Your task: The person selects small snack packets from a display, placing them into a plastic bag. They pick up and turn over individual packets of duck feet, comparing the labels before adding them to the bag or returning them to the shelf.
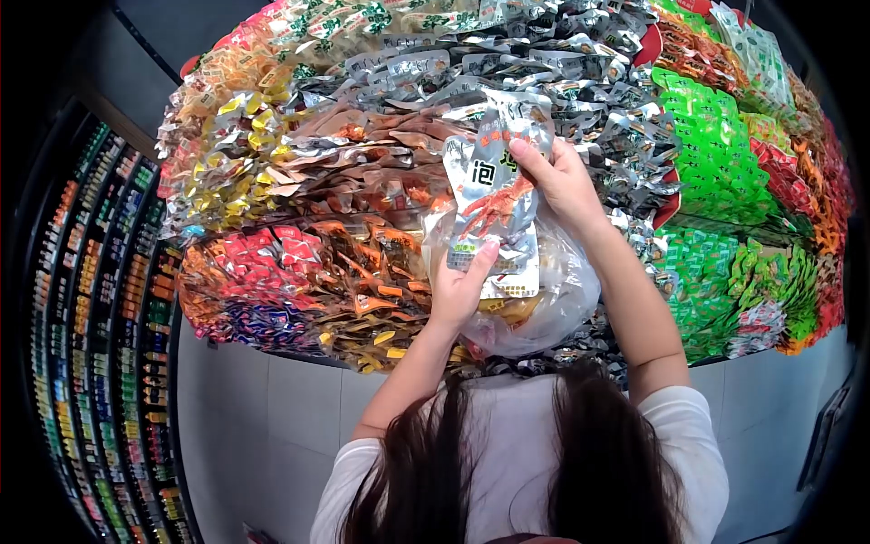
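Observation:
A silver snack packet (494, 195) with a picture of a chicken foot and large dark characters is held up in front of me. My right hand (566, 181) is closed on its upper right edge, thumb on the front. Lower down, my left hand (464, 286) grips the packet's bottom left side, its thumb also on the front. Behind and below the packet hangs a clear plastic bag (571, 290) with something yellowish inside. Which fingers carry the bag is hidden.
Piled packets surround my hands: brown ones (335, 172) to the left, silver-black ones (598, 109) behind, and bright green ones (711, 150) to the right. Tall shelves of bottles and goods (100, 299) stand at far left. Grey tiled floor (299, 399) lies below the display.

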A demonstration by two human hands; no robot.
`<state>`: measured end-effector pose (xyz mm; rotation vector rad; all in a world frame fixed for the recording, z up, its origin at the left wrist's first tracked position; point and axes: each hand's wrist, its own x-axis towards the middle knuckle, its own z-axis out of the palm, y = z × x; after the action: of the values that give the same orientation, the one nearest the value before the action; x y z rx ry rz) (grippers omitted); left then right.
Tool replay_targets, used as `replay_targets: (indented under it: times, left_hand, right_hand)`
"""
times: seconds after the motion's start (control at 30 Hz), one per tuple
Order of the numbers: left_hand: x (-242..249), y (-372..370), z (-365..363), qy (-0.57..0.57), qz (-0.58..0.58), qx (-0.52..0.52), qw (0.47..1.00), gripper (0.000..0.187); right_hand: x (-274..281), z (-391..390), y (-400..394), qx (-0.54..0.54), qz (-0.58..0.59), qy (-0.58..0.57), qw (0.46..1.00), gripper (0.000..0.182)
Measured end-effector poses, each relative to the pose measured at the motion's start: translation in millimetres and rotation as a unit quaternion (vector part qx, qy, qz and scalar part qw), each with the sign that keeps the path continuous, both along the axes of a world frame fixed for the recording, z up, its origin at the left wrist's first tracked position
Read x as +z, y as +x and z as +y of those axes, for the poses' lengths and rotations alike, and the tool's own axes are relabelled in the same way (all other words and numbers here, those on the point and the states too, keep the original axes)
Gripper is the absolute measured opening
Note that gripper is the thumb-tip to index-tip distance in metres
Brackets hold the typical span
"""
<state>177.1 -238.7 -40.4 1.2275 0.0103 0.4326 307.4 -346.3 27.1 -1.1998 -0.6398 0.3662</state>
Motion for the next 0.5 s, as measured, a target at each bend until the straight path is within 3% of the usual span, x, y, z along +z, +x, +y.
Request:
replay_targets:
  times: [0.23,0.33,0.47,0.5]
  left_hand:
    - [2,-2,-2,0.004,0.026,-0.02,0.999,0.031]
    - [4,-3,-2,0.035,0.037,-0.013,0.999,0.035]
    - [5,-3,0,0.048,0.058,-0.011,0.997,0.036]
    - [4,-3,1,0.045,0.064,-0.016,0.997,0.035]
  right_hand:
    - [-17,-1,-6,-0.002,0.001,0.065,0.998,0.03]
    - [-24,-8,-1,0.014,-0.018,-0.01,1.0,0.034]
    - [-26,-12,-5,0.037,-0.006,0.006,0.999,0.032]
    - [-23,-13,-6,0.015,-0.132,-0.039,0.99,0.03]
